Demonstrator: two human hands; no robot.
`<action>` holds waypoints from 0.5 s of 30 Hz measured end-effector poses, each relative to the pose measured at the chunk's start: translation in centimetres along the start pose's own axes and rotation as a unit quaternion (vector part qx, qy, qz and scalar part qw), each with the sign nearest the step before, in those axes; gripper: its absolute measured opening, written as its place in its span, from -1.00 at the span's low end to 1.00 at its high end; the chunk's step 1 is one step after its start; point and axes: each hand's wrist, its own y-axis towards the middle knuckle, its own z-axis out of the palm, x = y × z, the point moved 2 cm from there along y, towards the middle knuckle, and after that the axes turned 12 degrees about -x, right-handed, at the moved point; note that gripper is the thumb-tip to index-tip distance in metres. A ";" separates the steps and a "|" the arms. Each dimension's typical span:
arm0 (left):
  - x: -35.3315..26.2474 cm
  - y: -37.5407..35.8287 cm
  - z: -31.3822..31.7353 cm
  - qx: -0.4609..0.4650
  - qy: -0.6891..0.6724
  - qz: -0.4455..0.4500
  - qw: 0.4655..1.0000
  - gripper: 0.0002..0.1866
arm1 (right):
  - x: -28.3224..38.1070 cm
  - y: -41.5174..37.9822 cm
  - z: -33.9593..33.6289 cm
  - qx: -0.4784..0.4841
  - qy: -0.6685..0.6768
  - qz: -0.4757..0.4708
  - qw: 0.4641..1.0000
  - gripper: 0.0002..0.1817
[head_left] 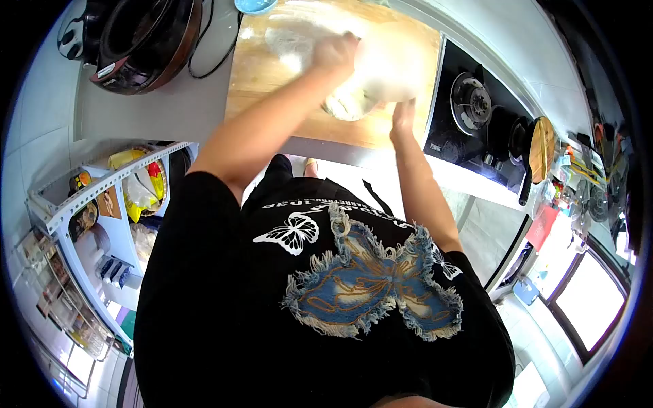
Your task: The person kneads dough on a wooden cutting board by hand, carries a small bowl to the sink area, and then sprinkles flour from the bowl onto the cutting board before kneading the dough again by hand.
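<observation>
On the floury wooden board [272,98] lies a pale piece of dough [345,105]. My left hand [335,56] is above the board, beyond the dough, with its fingers curled closed. What it holds, if anything, is washed out by glare. Near the board's right side is my right hand [403,114], its fingers smeared by motion and bright light. Between the two hands a whitish blurred shape [391,71] spreads out; I cannot make out what it is. It seems to reach both hands. Loose flour [289,44] covers the far left of the board.
A light blue bowl [256,5] stands at the board's far left edge. Left of it are a dark cooker [146,47] and a black cable [216,64]. A gas stove [469,102] with a black pan [507,132] borders the right. A white shelf [102,204] holds packets.
</observation>
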 end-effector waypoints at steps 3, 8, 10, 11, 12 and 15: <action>-4.3 -6.4 5.3 -0.214 -0.603 -0.010 0.768 -0.77 | 4.8 3.1 0.1 0.053 0.077 0.037 0.995 -0.33; -4.3 -12.0 -5.3 0.005 -0.298 -0.013 0.954 -0.35 | 4.1 1.0 2.1 0.123 -0.325 -0.364 0.864 -0.57; -3.3 -12.3 -4.3 -0.064 -0.304 -0.064 0.948 -0.23 | 4.6 -2.6 2.1 0.103 -0.382 -0.443 0.804 -0.65; -2.7 -12.5 -4.0 -0.133 -0.305 -0.112 0.936 -0.11 | 4.8 -4.3 2.1 0.067 -0.294 -0.435 0.849 -0.67; -2.2 -12.9 -3.0 -0.073 -0.266 -0.114 0.955 0.12 | 3.9 -5.4 2.3 0.007 -0.269 -0.426 0.864 -0.72; -0.8 -13.6 1.6 -0.161 -0.270 -0.010 0.949 0.17 | 3.2 -7.5 3.7 -0.075 -0.243 -0.487 0.836 -0.71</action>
